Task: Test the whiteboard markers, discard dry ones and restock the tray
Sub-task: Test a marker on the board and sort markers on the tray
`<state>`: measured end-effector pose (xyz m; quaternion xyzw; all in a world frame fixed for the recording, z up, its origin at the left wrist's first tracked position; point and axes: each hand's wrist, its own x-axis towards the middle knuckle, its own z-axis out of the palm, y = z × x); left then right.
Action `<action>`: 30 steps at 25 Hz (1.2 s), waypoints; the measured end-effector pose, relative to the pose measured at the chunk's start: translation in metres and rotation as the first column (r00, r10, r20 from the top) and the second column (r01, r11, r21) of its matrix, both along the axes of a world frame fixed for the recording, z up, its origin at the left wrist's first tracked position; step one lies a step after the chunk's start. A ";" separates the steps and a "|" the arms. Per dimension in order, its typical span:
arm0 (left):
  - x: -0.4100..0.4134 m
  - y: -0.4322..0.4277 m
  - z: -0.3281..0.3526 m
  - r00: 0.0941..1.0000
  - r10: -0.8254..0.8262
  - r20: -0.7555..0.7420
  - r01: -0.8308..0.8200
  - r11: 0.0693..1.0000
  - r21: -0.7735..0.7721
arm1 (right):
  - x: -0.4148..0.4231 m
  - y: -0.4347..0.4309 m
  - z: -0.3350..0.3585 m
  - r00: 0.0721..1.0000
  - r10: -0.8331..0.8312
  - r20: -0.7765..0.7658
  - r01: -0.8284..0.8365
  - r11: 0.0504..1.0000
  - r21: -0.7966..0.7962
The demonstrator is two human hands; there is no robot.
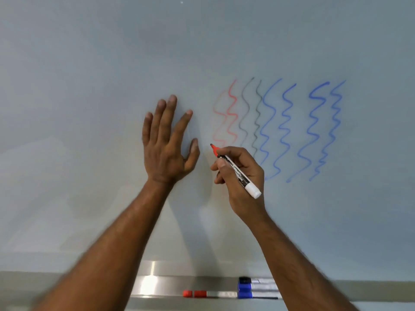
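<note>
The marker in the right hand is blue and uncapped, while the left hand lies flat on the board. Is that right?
Not quite. The head view shows that the marker in the right hand is red, not blue. It is uncapped, and the left hand lies flat on the board.

Markers [247,290] in tray [157,286] below whiteboard [89,108], right of centre.

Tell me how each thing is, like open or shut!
Left hand: open, flat on the board.
Right hand: gripping the red marker.
Red marker: uncapped, tip at the board.
Red cap: loose in the tray.
Tray markers: all capped, lying down.
Leftmost red squiggle: faint.
</note>
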<state>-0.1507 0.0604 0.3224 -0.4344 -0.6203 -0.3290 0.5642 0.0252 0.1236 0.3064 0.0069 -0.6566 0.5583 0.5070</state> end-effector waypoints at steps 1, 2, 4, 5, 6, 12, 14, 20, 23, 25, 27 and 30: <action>-0.001 0.001 -0.002 1.000 -0.003 -0.010 0.003 1.000 0.000 | -0.008 0.002 0.011 0.999 -0.038 -0.014 0.039 0.997 0.062; -0.003 0.002 -0.004 1.000 -0.009 -0.021 0.009 1.000 0.003 | -0.015 0.005 0.023 0.996 -0.081 -0.033 0.085 0.988 0.128; -0.007 0.003 -0.004 0.999 -0.019 -0.041 0.019 1.000 0.016 | -0.026 0.011 0.047 0.982 -0.171 -0.079 0.185 0.955 0.230; -0.007 0.003 -0.004 0.999 -0.024 -0.045 0.025 0.999 0.021 | -0.030 0.013 0.057 0.970 -0.223 -0.101 0.241 0.937 0.251; -0.007 0.004 -0.005 0.999 -0.031 -0.045 0.032 0.999 0.024 | -0.033 0.013 0.063 0.956 -0.270 -0.116 0.292 0.922 0.256; -0.009 0.004 -0.010 0.998 -0.054 -0.044 0.055 0.998 0.028 | -0.032 0.008 0.032 0.919 -0.390 -0.058 0.384 0.853 0.353; -0.009 0.004 -0.011 0.997 -0.056 -0.046 0.057 0.998 0.035 | -0.031 0.010 0.019 0.926 -0.377 -0.038 0.366 0.866 0.340; -0.009 0.002 -0.016 0.997 -0.064 -0.046 0.065 0.997 0.028 | -0.026 0.006 -0.021 0.895 -0.447 0.006 0.381 0.769 0.513; -0.009 0.001 -0.019 0.997 -0.074 -0.032 0.074 0.997 0.010 | -0.020 0.005 -0.047 0.872 -0.484 0.074 0.372 0.753 0.544; -0.010 -0.001 -0.023 0.997 -0.068 -0.020 0.068 0.998 -0.008 | -0.014 0.007 -0.063 0.876 -0.472 0.099 0.361 0.778 0.515; -0.010 -0.003 -0.028 0.998 -0.065 -0.005 0.065 0.997 -0.028 | -0.008 0.007 -0.079 0.850 -0.516 0.108 0.357 0.713 0.603; -0.009 -0.007 -0.045 0.997 -0.061 0.036 0.063 0.996 -0.057 | -0.001 0.005 -0.101 0.823 -0.543 0.166 0.372 0.737 0.565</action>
